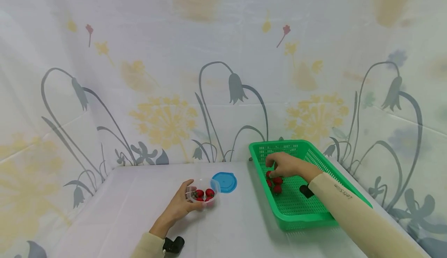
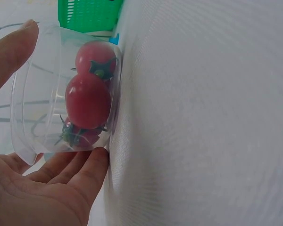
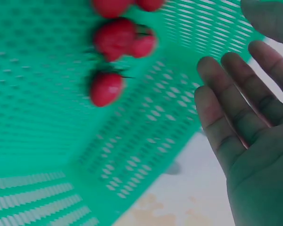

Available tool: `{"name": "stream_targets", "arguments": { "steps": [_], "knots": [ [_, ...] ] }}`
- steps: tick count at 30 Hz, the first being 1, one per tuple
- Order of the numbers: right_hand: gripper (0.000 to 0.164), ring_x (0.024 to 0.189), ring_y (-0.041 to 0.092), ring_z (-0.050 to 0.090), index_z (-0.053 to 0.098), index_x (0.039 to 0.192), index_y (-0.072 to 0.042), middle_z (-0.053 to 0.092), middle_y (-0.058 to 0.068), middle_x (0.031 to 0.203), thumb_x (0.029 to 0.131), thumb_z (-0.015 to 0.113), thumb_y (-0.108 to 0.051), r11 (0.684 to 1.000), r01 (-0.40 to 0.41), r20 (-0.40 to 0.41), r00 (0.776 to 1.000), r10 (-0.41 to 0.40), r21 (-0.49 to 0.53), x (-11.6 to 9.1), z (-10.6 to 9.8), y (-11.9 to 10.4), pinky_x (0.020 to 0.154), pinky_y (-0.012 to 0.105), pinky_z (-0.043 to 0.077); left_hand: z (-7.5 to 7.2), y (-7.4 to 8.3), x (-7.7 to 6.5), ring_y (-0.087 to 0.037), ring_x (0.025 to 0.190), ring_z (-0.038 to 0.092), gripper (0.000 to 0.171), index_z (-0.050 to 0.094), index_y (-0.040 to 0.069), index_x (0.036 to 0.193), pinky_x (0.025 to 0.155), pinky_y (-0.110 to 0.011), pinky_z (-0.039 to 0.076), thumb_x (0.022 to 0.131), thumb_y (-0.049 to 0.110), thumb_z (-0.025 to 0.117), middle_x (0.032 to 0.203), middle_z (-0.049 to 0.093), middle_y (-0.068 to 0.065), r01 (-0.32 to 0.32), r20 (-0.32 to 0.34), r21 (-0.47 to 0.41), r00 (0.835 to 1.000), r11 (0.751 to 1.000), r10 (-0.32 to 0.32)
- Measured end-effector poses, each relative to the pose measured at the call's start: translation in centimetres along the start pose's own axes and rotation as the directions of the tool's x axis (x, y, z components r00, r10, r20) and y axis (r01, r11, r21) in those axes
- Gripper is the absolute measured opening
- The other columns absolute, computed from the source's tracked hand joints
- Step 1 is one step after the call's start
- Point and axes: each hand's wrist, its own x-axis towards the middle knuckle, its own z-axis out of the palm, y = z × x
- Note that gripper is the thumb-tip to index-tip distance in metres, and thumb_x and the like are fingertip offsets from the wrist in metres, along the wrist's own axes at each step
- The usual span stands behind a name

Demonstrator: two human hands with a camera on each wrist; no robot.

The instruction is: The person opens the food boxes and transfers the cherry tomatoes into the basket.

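Observation:
My left hand [image 1: 177, 206] grips a clear round plastic container [image 1: 217, 186] low over the white table, fingers round one side and thumb on the other. Inside are several small red tomatoes [image 2: 88, 100] with green calyxes. On the right, my right hand [image 1: 287, 165] is over the left side of a green plastic basket [image 1: 304, 222]. Several red tomatoes [image 1: 277, 189] lie on the basket floor below it. In the right wrist view, its fingers [image 3: 231, 101] are extended, the thumb stands apart, and nothing is between them.
A round blue lid [image 1: 224, 182] lies flat on the table [image 1: 122, 211], between the container and the basket. Behind the table hangs a white flower-printed cloth [image 1: 167, 75]. The basket's raised walls surround its tomatoes.

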Motion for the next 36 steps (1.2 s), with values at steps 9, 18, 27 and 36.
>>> {"name": "stream_targets", "arguments": {
  "steps": [9, 18, 27, 36],
  "knots": [
    [0.025, 0.099, 0.023, 0.060, 0.060, 0.110, -0.008, 0.061, 0.008, 0.113, 0.090, 0.066, -0.022, 1.000, 0.026, -0.069, 0.997, -0.026, 0.001, 2.0, -2.6, -3.4, 0.086, 0.040, 0.049, 0.0, 0.2, -0.2, -0.030, 0.114, 0.052, 0.096, 0.029, 0.004, 0.145, 0.096, -0.048, 0.045, 0.070, 0.024, 0.085, 0.137, 0.047, -0.019, -0.002, -0.005, 0.003, 1.000, 1.000, 0.002],
    [0.018, 0.093, 0.016, 0.059, 0.063, 0.104, -0.014, 0.062, 0.000, 0.105, 0.089, 0.068, -0.023, 0.996, 0.085, -0.112, 0.991, -0.080, 0.039, 5.2, -1.3, -7.2, 0.081, 0.033, 0.051, 0.0, 0.2, -0.3, -0.032, 0.116, 0.050, 0.095, 0.028, 0.004, 0.146, 0.095, -0.047, 0.046, 0.071, 0.021, 0.084, 0.138, 0.046, -0.021, -0.009, 0.008, 0.002, 1.000, 1.000, 0.009],
    [0.020, 0.093, 0.014, 0.058, 0.062, 0.106, -0.016, 0.062, -0.002, 0.104, 0.088, 0.069, -0.023, 0.994, 0.098, -0.030, 0.995, -0.096, 0.049, 7.9, 1.7, -10.6, 0.077, 0.029, 0.052, -0.1, 0.5, -0.1, -0.034, 0.119, 0.050, 0.097, 0.028, 0.004, 0.146, 0.099, -0.050, 0.042, 0.070, 0.023, 0.085, 0.137, 0.047, -0.020, -0.004, 0.001, 0.003, 1.000, 1.000, 0.004],
    [0.019, 0.089, 0.009, 0.059, 0.063, 0.103, -0.017, 0.061, -0.007, 0.101, 0.087, 0.071, -0.022, 0.985, 0.170, 0.037, 0.985, -0.170, 0.007, 9.7, 4.8, -12.9, 0.078, 0.024, 0.051, -0.1, 0.3, -0.2, -0.034, 0.119, 0.049, 0.096, 0.027, 0.005, 0.146, 0.098, -0.049, 0.043, 0.071, 0.022, 0.085, 0.138, 0.046, -0.020, -0.004, 0.011, -0.006, 1.000, 1.000, 0.004]
  ]
}}
